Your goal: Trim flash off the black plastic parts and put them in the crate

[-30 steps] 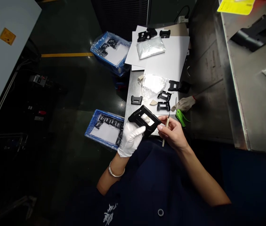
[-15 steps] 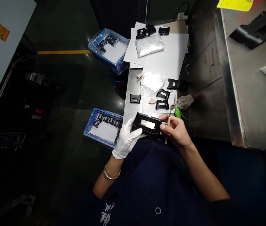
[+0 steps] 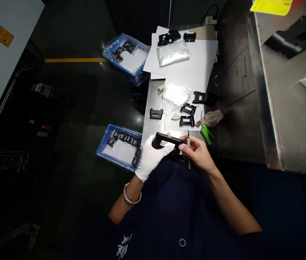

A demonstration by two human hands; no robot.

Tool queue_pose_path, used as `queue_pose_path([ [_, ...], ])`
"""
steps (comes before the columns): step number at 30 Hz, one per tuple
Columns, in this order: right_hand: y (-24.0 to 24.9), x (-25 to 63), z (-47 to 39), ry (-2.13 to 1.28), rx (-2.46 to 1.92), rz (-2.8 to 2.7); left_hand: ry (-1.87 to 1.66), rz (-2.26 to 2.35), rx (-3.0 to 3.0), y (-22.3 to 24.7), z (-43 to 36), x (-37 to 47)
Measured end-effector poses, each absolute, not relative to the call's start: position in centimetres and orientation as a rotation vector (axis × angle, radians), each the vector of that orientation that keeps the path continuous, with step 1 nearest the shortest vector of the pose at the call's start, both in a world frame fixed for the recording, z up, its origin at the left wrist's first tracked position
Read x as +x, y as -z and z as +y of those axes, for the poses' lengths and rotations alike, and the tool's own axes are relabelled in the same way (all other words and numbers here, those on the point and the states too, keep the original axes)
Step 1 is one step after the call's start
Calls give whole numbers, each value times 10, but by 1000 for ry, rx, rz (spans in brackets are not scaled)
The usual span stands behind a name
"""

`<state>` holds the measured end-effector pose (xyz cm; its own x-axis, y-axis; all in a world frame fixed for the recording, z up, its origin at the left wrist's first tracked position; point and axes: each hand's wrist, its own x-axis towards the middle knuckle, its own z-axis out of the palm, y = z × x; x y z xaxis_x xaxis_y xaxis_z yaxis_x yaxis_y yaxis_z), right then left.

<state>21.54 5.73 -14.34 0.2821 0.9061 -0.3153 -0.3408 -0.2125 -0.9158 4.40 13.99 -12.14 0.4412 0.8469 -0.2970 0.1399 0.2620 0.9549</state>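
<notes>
The grip of the gloved left hand (image 3: 153, 157) is clamped on one end of a black frame (image 3: 170, 138), held up at the near edge of the metal bench (image 3: 153, 97), while the bare right hand (image 3: 198, 152) touches the other end. Beside the left edge is a blue bin (image 3: 105, 139), white sheets (image 3: 188, 77) cover much of the far end, a green air gun (image 3: 207, 134) lies by the near right corner, a smaller black part (image 3: 156, 111) sits just inside the left edge, and a slim tool (image 3: 189, 144) is clasped in the right hand.
</notes>
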Motion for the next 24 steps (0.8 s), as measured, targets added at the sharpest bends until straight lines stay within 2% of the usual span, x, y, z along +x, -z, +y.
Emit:
queue_pose_path([
  [13,134,213,53,-1165,-1374,-755,-657,1024,1400,117,152,43],
  [19,117,233,49,-1123,-1434,-1086,-582,890,1489,100,158,35],
  [24,96,249,53,-860,-1345,-1470,-587,828,1637,82,159,28],
])
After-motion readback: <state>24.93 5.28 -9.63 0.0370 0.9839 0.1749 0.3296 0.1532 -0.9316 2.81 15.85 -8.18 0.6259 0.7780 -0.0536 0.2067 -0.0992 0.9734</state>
